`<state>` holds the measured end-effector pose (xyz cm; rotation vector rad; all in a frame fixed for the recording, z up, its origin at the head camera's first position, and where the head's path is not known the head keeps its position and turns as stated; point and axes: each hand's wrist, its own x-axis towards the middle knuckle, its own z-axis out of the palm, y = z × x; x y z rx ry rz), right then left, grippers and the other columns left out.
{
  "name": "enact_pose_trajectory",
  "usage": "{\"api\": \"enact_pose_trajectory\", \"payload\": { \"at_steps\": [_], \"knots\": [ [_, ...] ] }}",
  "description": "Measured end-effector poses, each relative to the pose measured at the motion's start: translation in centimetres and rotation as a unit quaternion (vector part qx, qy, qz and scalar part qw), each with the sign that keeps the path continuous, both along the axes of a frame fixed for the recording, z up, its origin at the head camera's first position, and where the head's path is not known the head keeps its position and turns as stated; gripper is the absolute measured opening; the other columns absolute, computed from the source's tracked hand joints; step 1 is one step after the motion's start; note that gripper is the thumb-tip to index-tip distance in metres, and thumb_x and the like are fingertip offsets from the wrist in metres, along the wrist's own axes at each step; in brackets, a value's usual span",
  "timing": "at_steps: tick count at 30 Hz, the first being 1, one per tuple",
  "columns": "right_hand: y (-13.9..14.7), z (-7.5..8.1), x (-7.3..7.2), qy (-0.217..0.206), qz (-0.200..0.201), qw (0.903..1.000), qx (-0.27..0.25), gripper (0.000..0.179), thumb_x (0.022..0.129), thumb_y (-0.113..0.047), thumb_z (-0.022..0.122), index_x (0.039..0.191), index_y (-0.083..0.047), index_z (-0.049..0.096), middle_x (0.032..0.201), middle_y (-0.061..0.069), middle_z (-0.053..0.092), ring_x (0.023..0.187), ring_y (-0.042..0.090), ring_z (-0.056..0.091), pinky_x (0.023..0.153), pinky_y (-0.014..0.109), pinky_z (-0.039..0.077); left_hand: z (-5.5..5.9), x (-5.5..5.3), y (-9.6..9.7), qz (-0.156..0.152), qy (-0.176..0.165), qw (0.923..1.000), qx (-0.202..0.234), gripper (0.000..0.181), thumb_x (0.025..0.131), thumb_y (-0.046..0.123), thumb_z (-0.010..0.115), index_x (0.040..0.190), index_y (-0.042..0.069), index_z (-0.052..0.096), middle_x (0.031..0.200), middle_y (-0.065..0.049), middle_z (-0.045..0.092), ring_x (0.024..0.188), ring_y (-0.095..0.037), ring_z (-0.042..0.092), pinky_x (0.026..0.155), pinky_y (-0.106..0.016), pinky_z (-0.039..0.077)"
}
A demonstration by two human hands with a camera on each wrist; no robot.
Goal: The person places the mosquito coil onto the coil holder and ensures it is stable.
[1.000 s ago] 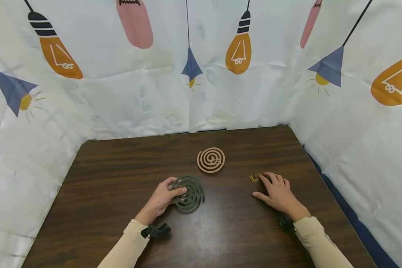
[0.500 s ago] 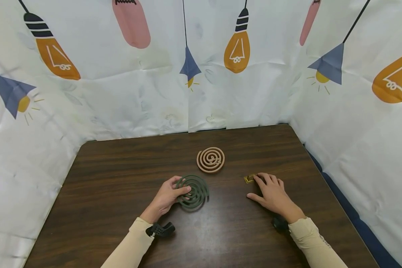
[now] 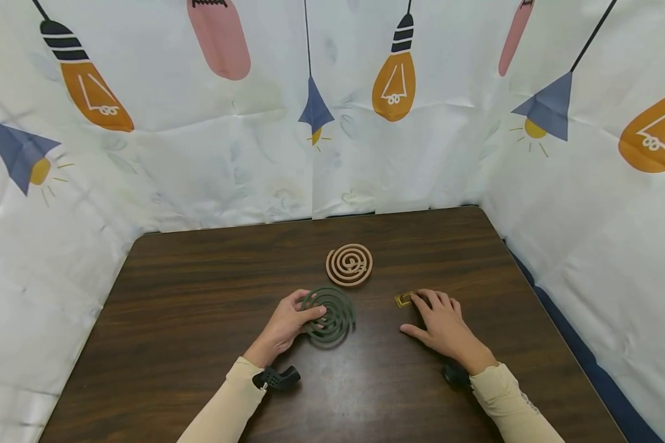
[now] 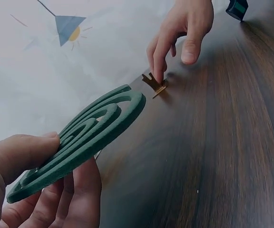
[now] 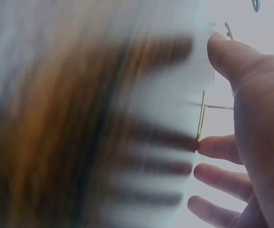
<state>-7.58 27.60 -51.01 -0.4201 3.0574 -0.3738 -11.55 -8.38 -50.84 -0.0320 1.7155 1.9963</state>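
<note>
My left hand [image 3: 289, 321] pinches a green mosquito coil [image 4: 85, 154] between thumb and fingers, holding it tilted above the table. To its right, my right hand [image 3: 442, 323] reaches over the tabletop with spread, slightly bent fingers. Its index fingertip touches a small gold metal coil stand [image 3: 403, 299], a flat frame lying on the wood. In the left wrist view, a notched tab rises from that stand. The right wrist view shows the thumb well apart from the stand. Farther back lies a light brown mosquito coil [image 3: 349, 265], flat on the table.
The dark wooden table [image 3: 199, 277] has rounded far corners. White cloth [image 3: 227, 166] printed with lamps and bulbs hangs behind it and along both sides. A strip of dark blue fabric [image 3: 571, 341] shows beyond the right edge.
My left hand has moved right with the green coil. The right hand has slid left, and the gold stand has moved left along with its fingertip. The brown coil has stayed put.
</note>
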Motion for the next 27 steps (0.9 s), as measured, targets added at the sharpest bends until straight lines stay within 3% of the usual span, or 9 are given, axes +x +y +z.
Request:
{"api": "enact_pose_trajectory", "payload": {
  "at_steps": [11,27],
  "knots": [
    [-1.2,-0.1,0.3,-0.014,0.000,0.9999,0.000,0.079,0.093,-0.062,0.067,0.152,-0.011,0.052,0.153,0.016,0.049,0.139,0.044,0.045,0.107,0.069,0.038,0.0,-0.5,1.8,0.002,0.003,0.9994,0.035,0.042,0.097,0.005,0.071,0.132,0.000,0.049,0.094,0.002,0.072,0.069,-0.010,0.073,0.068,-0.027,0.063],
    [-2.5,0.2,0.9,-0.011,0.006,0.9999,0.002,0.076,0.094,-0.059,0.067,0.151,-0.011,0.053,0.153,0.016,0.049,0.138,0.043,0.045,0.105,0.069,0.039,0.0,-1.1,4.1,0.005,-0.004,0.9982,0.059,0.042,0.096,-0.001,0.068,0.133,-0.002,0.048,0.089,0.004,0.071,0.065,-0.010,0.072,0.065,-0.026,0.063]
  ]
}}
